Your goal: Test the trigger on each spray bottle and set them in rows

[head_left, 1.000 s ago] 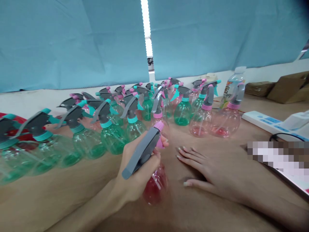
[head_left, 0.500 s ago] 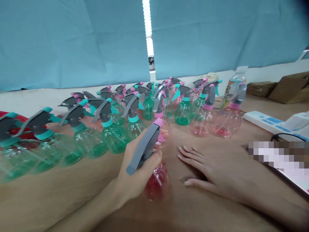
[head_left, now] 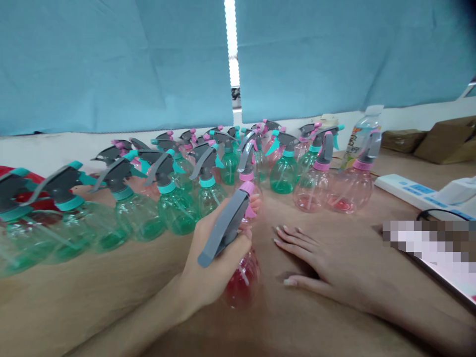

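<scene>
The left hand (head_left: 211, 270) hides the neck of the pink bottle (head_left: 241, 280). A pixelated patch (head_left: 427, 240) covers something near the right edge of the bench (head_left: 92, 297). The leftmost green bottles (head_left: 22, 233) blur.

Beyond the left hand (head_left: 213, 263), rows of green spray bottles (head_left: 174, 213) and pink spray bottles (head_left: 349, 188) stood on the table (head_left: 92, 292). Well beyond the right hand (head_left: 330, 265) stood a labelled drink bottle (head_left: 357, 138). A white power strip (head_left: 412, 191) lay to that hand's right, with cardboard boxes (head_left: 442, 141) farther back, below a blue curtain (head_left: 111, 64).
</scene>
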The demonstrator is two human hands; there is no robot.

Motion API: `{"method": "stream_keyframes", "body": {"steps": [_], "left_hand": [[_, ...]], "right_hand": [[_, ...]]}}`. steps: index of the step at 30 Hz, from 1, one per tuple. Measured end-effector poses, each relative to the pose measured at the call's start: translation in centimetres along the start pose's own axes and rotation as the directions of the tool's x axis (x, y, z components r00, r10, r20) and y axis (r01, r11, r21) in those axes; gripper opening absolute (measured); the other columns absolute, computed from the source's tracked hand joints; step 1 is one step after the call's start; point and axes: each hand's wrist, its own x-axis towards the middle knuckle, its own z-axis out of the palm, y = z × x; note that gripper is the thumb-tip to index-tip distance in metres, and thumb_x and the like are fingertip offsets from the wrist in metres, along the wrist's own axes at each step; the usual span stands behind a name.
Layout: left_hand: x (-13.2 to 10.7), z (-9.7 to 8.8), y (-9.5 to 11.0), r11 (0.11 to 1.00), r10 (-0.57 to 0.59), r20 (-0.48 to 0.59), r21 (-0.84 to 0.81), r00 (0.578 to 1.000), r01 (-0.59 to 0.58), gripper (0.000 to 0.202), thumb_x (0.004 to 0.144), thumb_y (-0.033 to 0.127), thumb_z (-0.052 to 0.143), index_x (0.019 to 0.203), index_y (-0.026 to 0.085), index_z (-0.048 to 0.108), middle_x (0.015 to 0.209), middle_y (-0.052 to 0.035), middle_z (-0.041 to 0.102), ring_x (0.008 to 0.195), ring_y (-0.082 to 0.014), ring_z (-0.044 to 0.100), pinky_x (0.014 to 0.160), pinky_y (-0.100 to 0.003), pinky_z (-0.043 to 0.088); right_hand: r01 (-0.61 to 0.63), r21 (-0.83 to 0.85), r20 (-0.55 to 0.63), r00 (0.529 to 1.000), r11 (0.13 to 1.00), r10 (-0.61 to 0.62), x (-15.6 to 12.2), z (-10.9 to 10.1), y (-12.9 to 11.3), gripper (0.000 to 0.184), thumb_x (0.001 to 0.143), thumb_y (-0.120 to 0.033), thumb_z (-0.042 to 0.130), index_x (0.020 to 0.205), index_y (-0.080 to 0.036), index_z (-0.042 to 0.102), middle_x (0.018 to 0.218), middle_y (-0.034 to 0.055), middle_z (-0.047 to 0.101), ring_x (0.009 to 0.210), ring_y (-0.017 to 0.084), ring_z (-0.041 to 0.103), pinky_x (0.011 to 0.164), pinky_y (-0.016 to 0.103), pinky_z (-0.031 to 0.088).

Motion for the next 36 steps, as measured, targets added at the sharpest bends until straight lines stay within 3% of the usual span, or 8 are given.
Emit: {"method": "stream_keyframes", "body": {"steps": [9, 15, 23, 30, 36], "left_hand": [[-0.18, 0.17, -0.03, 0.999, 0.013, 0.016, -0.036, 1.0, -0.012, 0.006, 0.073, 0.02, 0.049, 0.071, 0.024, 0.044, 0.064, 0.0048, 0.049, 0.056, -0.0143, 0.049, 0.053, -0.027, 0.042], [-0.14, 0.07, -0.11, 1.0, 0.014, 0.013, -0.023, 1.0, -0.014, 0.012, 0.073, 0.02, 0.051, 0.084, 0.024, 0.052, 0.069, 0.0042, 0.054, 0.061, -0.0149, 0.053, 0.058, -0.026, 0.046], [-0.05, 0.15, -0.04, 0.999, -0.011, 0.024, -0.038, 1.0, 0.012, 0.009, 0.072, 0.02, 0.05, 0.079, 0.024, 0.051, 0.067, 0.0044, 0.053, 0.063, -0.0148, 0.053, 0.057, -0.025, 0.043], [-0.06, -0.08, -0.15, 0.997, -0.03, 0.081, -0.074, 0.996, 0.036, 0.026, 0.074, 0.021, 0.05, 0.098, 0.026, 0.057, 0.068, 0.0047, 0.052, 0.06, -0.0143, 0.05, 0.056, -0.025, 0.043], [-0.11, -0.14, 0.12, 0.995, -0.032, 0.087, -0.096, 0.996, 0.041, 0.008, 0.07, 0.019, 0.05, 0.076, 0.024, 0.052, 0.064, 0.0054, 0.051, 0.056, -0.0128, 0.048, 0.054, -0.024, 0.041]], "right_hand": [[-0.018, -0.02, 0.054, 0.998, 1.0, 0.019, 0.18, -0.25, -0.22, 0.074, 0.089, -0.061, 0.047, 0.145, -0.014, 0.036, 0.153, 0.0113, 0.026, 0.142, 0.03, 0.021, 0.115, 0.054, 0.019], [-0.027, -0.008, 0.073, 0.997, 1.0, 0.027, 0.26, -0.57, -0.35, 0.074, 0.089, -0.062, 0.047, 0.145, -0.016, 0.035, 0.154, 0.0106, 0.025, 0.142, 0.03, 0.02, 0.115, 0.054, 0.019], [-0.033, -0.007, 0.064, 0.997, 0.999, 0.033, 0.15, -0.37, -0.3, 0.075, 0.088, -0.063, 0.048, 0.146, -0.017, 0.035, 0.154, 0.0102, 0.025, 0.142, 0.03, 0.02, 0.115, 0.054, 0.019], [-0.028, -0.053, 0.09, 0.995, 0.998, 0.033, 0.26, -0.47, -0.29, 0.075, 0.09, -0.063, 0.044, 0.146, -0.016, 0.033, 0.154, 0.0097, 0.022, 0.142, 0.029, 0.018, 0.115, 0.052, 0.017], [-0.03, -0.067, 0.092, 0.995, 0.997, 0.036, 0.21, -0.57, -0.46, 0.074, 0.09, -0.063, 0.042, 0.146, -0.016, 0.032, 0.154, 0.0092, 0.021, 0.142, 0.028, 0.019, 0.115, 0.052, 0.018]]}}
